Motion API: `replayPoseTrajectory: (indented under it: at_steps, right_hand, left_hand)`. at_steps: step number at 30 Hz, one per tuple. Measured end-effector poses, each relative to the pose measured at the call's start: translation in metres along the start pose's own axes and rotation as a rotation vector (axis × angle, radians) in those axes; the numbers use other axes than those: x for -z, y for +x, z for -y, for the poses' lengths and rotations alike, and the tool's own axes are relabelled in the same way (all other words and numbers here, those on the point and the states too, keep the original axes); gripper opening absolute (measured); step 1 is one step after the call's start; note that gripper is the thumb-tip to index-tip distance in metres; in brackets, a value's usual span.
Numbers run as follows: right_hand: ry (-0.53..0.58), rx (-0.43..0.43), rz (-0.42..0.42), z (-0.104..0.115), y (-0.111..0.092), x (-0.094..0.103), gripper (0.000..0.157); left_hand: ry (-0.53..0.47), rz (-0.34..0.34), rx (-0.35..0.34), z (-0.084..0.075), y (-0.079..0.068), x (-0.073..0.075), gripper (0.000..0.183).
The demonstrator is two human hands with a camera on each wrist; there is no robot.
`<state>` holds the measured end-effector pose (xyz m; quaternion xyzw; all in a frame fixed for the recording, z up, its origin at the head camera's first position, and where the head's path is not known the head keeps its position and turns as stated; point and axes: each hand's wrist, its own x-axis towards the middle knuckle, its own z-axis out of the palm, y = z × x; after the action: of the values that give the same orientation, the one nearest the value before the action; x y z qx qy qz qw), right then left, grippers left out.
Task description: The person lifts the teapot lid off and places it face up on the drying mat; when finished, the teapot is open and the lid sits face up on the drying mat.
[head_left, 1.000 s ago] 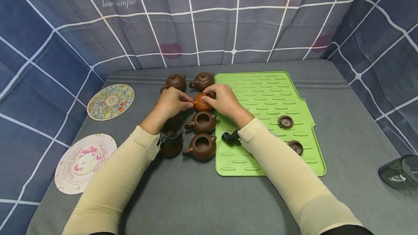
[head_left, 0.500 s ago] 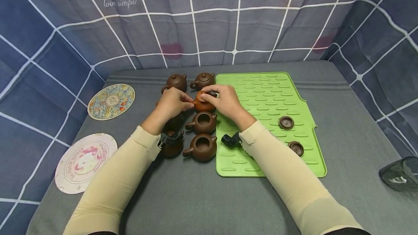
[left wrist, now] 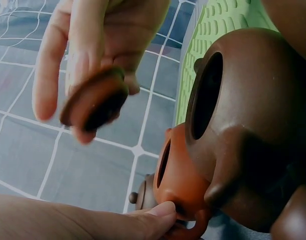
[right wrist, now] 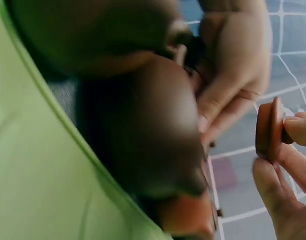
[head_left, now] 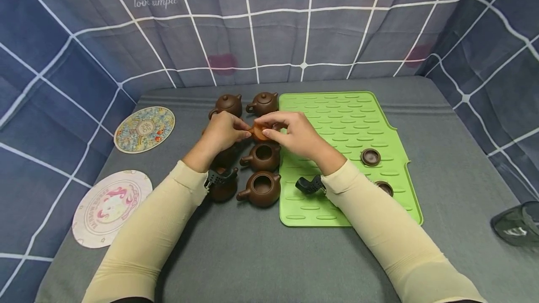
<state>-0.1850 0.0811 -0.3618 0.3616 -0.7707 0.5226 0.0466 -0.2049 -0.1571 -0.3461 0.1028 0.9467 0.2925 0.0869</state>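
My left hand (head_left: 221,133) pinches the handle of a small reddish-orange clay teapot (left wrist: 185,172), whose top opening shows uncovered in the left wrist view. Just above it, my right hand (head_left: 292,133) holds the matching orange lid (right wrist: 268,129) by its knob between thumb and fingers, tilted and apart from the pot. In front of the orange pot stand two dark brown teapots, one nearer (head_left: 259,189) and one farther (head_left: 262,157), both without lids. Behind it are two lidded brown teapots, left (head_left: 228,104) and right (head_left: 265,103). More pots at left are partly hidden by my left hand.
A green ridged mat (head_left: 332,116) lies right of the pots, bearing two brown lids, one farther (head_left: 371,157) and one nearer (head_left: 385,187). At left are a patterned round mat (head_left: 144,130) and a pink one (head_left: 111,209). A dark glass (head_left: 515,223) stands at the right edge.
My right hand has lifted the orange lid off the teapot and tilted it, its wrist shifting slightly right. My left hand stays on the handle.
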Motion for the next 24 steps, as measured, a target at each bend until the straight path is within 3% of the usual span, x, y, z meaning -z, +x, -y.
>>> replayPoseTrajectory:
  at_steps: [8, 11, 15, 19, 24]
  right_hand:
    - [0.228, -0.163, 0.013, -0.005, -0.030, 0.045, 0.039]
    - [0.314, -0.271, -0.036, -0.011, -0.043, 0.064, 0.045]
    - [0.381, -0.452, -0.170, -0.021, -0.058, 0.090, 0.054]
    - [0.369, -0.570, -0.325, -0.033, -0.073, 0.119, 0.054]
    - [0.158, -0.668, -0.376, -0.041, -0.091, 0.149, 0.048]
  left_hand:
    - [-0.025, 0.008, 0.026, -0.002, -0.002, 0.000, 0.018]
    - [-0.038, 0.011, 0.027, -0.002, -0.001, -0.001, 0.017]
    - [-0.043, 0.014, 0.037, -0.002, -0.001, 0.000, 0.017]
    - [-0.047, 0.021, 0.044, -0.002, -0.002, 0.000, 0.017]
    - [-0.057, 0.017, 0.029, -0.002, -0.002, -0.001, 0.016]
